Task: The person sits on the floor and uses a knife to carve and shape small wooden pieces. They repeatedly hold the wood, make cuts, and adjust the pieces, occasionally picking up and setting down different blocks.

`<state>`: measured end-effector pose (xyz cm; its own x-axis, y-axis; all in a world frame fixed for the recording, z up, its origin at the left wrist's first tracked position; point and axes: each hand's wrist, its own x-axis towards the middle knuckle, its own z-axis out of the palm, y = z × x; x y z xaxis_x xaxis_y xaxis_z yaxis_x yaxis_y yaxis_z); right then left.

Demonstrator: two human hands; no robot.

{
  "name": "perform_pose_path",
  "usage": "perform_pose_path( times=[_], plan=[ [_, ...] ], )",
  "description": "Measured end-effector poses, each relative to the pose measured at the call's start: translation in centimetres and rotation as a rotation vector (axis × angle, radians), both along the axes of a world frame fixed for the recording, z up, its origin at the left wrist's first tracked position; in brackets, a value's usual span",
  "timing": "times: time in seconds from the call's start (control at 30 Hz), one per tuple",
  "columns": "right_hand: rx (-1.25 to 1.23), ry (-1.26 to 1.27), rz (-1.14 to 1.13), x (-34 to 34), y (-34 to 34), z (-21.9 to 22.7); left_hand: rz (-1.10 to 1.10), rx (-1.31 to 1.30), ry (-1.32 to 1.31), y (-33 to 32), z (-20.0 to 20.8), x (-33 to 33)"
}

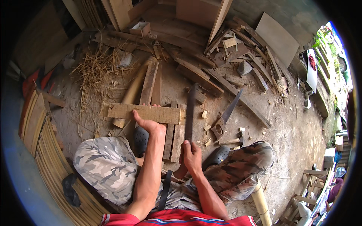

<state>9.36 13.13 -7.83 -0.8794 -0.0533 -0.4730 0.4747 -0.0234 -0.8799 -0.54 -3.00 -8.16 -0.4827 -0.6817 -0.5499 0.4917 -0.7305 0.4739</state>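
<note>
My left hand point(151, 125) is closed round a short, thick wooden board point(122, 112), thumb on its near face and fingertips showing over its far edge. The board lies crosswise over several narrower wooden pieces, among them one running away from me point(149, 83) and one pointing toward me point(178, 141). My right hand point(191, 153) grips a machete point(191, 113), its long dark blade standing just beyond the board's right end. Part of its brown handle shows below the fist. Whether the blade touches the wood, I cannot tell.
A handsaw point(229, 110) and a hammer point(235, 141) lie on the floor to the right, near small wood offcuts point(207, 128). Scrap planks point(200, 80) are piled ahead. A heap of straw-like strips point(98, 67) lies far left, bent slats point(62, 154) at near left.
</note>
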Motion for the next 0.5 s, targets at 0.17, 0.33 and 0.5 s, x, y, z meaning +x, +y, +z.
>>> perform_pose_path(
  times=[0.17, 0.33, 0.5],
  plan=[
    [0.076, -0.057, 0.14, 0.4, -0.1, 0.4, -0.011, -0.014, -0.007, -0.4, -0.7, 0.0],
    [-0.084, 0.071, -0.161, 0.3, -0.2, 0.9, -0.014, 0.028, -0.087, -0.5, -0.6, 0.3],
    [0.177, -0.045, 0.124, 1.1, -0.3, 0.1, -0.035, -0.015, -0.157, 0.2, -0.8, -0.1]
  ],
)
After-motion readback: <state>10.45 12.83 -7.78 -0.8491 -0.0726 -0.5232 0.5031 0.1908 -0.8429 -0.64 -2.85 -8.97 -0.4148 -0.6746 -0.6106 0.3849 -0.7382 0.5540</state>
